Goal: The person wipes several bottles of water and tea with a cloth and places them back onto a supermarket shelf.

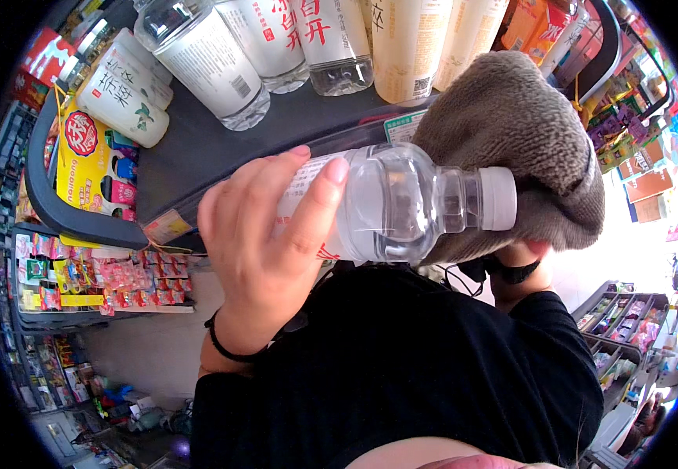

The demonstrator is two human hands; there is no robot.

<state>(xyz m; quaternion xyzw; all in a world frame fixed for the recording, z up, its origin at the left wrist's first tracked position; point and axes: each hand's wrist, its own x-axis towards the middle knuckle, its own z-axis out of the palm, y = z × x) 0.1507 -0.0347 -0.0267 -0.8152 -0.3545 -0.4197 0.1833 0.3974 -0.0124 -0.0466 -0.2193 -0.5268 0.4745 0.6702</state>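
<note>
A clear plastic water bottle (pixel 392 205) with a white cap (pixel 499 198) lies sideways in my left hand (pixel 264 227). My fingers wrap round its labelled body, and the cap end points right. A thick grey-brown towel (pixel 511 141) bunches over my right hand (pixel 522 254), just behind and beside the bottle's neck. Only the wrist and a bit of that hand show below the cloth; its fingers are hidden. The towel's lower left part is behind the bottle, and I cannot tell whether they touch.
Upright bottles line the dark shelf (pixel 178 168) ahead: clear water bottles (pixel 214 70), cream-coloured bottles (pixel 409 47) and white ones (pixel 124 98). A raised black rim (pixel 81 227) edges the shelf. A rack of small packets (pixel 120 273) stands at left, another shelf unit (pixel 624 324) at right.
</note>
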